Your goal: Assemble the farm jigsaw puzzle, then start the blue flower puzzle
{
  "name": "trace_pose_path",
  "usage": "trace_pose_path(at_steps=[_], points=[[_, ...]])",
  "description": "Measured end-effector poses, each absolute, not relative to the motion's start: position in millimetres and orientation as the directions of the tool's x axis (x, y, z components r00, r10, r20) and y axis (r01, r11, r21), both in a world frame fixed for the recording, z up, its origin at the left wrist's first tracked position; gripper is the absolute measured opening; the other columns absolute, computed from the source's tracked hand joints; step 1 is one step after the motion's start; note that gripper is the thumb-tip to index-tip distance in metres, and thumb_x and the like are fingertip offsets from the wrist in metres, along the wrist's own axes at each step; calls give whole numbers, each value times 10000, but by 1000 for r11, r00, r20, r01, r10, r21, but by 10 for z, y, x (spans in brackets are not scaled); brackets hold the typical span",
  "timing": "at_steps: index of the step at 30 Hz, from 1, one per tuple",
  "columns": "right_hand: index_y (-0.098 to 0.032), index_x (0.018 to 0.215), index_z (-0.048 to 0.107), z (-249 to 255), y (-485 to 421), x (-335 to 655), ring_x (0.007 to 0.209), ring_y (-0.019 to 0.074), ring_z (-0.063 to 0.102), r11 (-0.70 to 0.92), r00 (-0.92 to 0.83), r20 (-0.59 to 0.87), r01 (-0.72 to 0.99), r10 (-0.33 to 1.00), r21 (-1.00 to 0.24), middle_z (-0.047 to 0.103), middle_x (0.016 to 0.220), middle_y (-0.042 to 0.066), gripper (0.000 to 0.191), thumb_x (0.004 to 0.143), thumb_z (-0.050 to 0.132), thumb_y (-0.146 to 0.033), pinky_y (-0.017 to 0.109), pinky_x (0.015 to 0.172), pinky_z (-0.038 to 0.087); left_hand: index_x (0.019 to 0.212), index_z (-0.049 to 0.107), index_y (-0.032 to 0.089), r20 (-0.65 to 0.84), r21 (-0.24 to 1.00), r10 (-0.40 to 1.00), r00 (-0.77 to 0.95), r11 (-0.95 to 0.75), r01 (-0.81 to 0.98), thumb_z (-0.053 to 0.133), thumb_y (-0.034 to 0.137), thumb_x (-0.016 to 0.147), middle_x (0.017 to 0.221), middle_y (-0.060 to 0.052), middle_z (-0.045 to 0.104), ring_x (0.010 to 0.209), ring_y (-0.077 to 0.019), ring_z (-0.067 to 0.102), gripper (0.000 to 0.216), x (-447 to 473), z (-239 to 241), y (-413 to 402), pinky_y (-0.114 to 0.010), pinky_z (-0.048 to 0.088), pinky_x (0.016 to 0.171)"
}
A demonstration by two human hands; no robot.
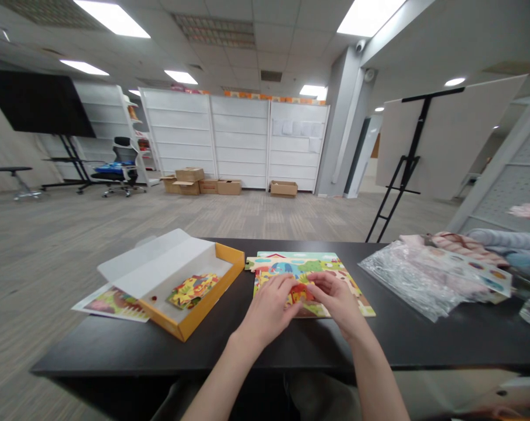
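Two bare hands meet over a colourful puzzle board that lies flat on a black worktop, near the middle of its far half. The left hand rests palm down with its fingers stretched out and released, their tips on the board. The right hand sits just beside it, its fingers bent. Both sets of fingertips touch a red and orange piece lying on the board between them; whether the right hand pinches it or only presses on it cannot be told. To the left, near the board, stands an open yellow box with loose pieces inside, partly over a printed sheet. To the right lie crumpled clear plastic bags.
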State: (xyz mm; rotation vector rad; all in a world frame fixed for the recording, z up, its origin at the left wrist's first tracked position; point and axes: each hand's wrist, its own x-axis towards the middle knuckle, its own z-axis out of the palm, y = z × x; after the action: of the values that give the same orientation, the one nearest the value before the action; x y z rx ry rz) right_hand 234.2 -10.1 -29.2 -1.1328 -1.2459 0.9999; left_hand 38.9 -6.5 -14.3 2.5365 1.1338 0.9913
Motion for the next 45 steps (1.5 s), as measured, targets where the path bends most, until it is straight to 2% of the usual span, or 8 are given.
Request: trace_pose_path(at_steps=[4,9,14,20,26,30,33,45], points=[[-194,962,695,-310,-84,2312,812,231,708,205,93,234,243,968,-948,744,920,79,347,810,701,-507,338,696,573,1111,623,233,502,365,728,466,-668,649,708,300,868,1214,-60,679,1160,-253,615,266,201,26,11,-406,496,1016],[-212,847,709,-312,-102,2313,713,205,679,120,81,246,701,966,-703,750,839,52,168,881,587,-323,331,695,496,1118,642,200,469,337,850,240,-423,841,642,404,899,1178,-87,698,1115,-275,633,299,-400,395,142,-401,490,988],[-221,852,747,-262,-156,2255,797,217,667,123,-29,171,814,985,-568,739,864,60,127,861,649,-302,312,704,452,1174,653,233,344,252,931,-126,38,967,538,549,904,1197,-104,696,1107,-343,638,432,-897,608,88,-435,514,880],[-203,921,751,-268,-145,2167,844,215,645,168,-101,160,854,982,-493,709,952,76,157,846,697,-330,305,737,441,1162,669,234,140,133,960,-243,225,965,473,532,913,1146,-147,719,1058,-389,664,435,-1059,515,33,-486,514,833],[-190,903,742,-272,-135,2157,813,203,628,175,-113,152,851,982,-495,688,924,67,159,855,694,-333,296,716,440,1172,678,188,198,125,973,-122,98,987,509,344,910,1246,-149,694,1156,-367,626,348,-998,453,60,-520,481,966],[-181,932,752,-249,-133,2198,790,202,623,202,-152,139,832,979,-517,675,888,63,149,846,690,-286,303,724,453,1135,671,187,383,263,912,148,-261,929,511,273,928,1247,-108,690,1181,-275,616,275,-618,478,-4,-407,454,1054],[-179,926,757,-257,-119,2223,807,211,626,209,-158,142,833,977,-513,676,888,68,138,845,669,-248,315,748,461,1133,670,211,332,367,863,380,-489,791,572,289,914,1229,-72,699,1161,-239,627,252,-244,364,-55,-353,483,1018],[-181,821,656,-263,-156,2168,757,182,595,238,-156,199,827,967,-510,645,830,36,30,812,628,-178,292,697,433,1131,647,229,126,385,878,463,-473,793,670,451,855,1277,-97,662,1197,-316,591,355,150,-97,127,-457,479,978]])
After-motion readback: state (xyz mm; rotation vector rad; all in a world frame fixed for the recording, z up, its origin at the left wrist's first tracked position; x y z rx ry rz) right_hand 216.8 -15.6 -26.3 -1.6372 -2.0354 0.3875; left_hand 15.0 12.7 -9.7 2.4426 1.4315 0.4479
